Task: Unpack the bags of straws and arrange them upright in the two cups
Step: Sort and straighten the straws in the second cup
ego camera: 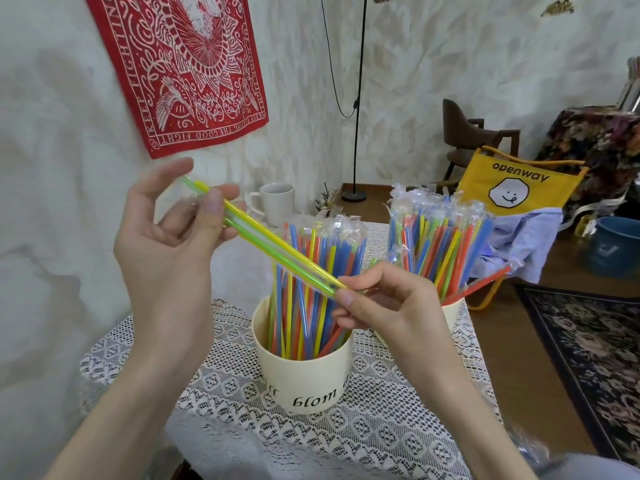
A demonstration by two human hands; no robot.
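Note:
Two wrapped straws, one yellow and one green (273, 245), slant across the air above the table. My left hand (166, 237) pinches their upper ends between thumb and fingers. My right hand (384, 303) pinches their lower ends. Below them stands a cream cup (304, 379) with dark lettering, filled with upright wrapped straws in blue, red, yellow and green. A second cream cup (452, 315) stands behind my right hand, largely hidden, also packed with coloured straws (440, 244).
The cups stand on a small table under a white lace cloth (346, 438). A white mug (275, 200) sits at the table's far edge near the wall. A yellow folding chair (512, 187) with blue cloth stands right of the table, beside a blue bucket (614, 245).

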